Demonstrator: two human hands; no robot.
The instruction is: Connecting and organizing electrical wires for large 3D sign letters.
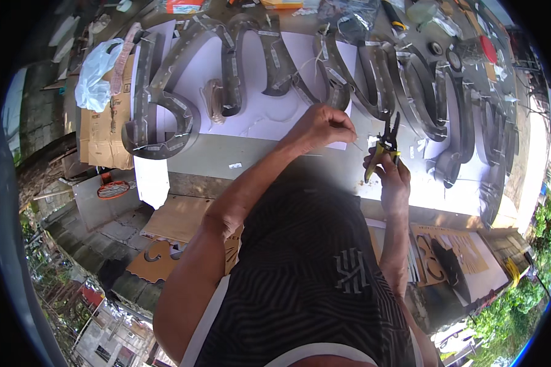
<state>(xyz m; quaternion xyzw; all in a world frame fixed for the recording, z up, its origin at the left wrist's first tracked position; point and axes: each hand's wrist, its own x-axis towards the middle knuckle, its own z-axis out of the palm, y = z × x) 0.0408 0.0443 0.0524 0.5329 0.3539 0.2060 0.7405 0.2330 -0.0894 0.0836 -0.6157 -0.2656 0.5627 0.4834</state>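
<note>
My left hand (329, 127) pinches a thin wire-like piece (356, 144) just above the near edge of a white sheet (269, 122). My right hand (389, 174) grips yellow-and-black snips (382, 153), their dark jaws pointing up and apart, a little right of my left hand. Around both hands, grey metal letter shapes (159, 145) stand in a row on the sheets and worktable (202, 162), with small pale tabs along their strips. A loop of pale cord (214, 98) lies inside one letter.
A light plastic bag (95, 73) rests on cardboard (107, 144) at the left. A red-lidded container (487, 50), tape rolls (453, 60) and loose bags (355, 18) lie along the back. Below are a hoop (113, 189) and cut cardboard panels (147, 257).
</note>
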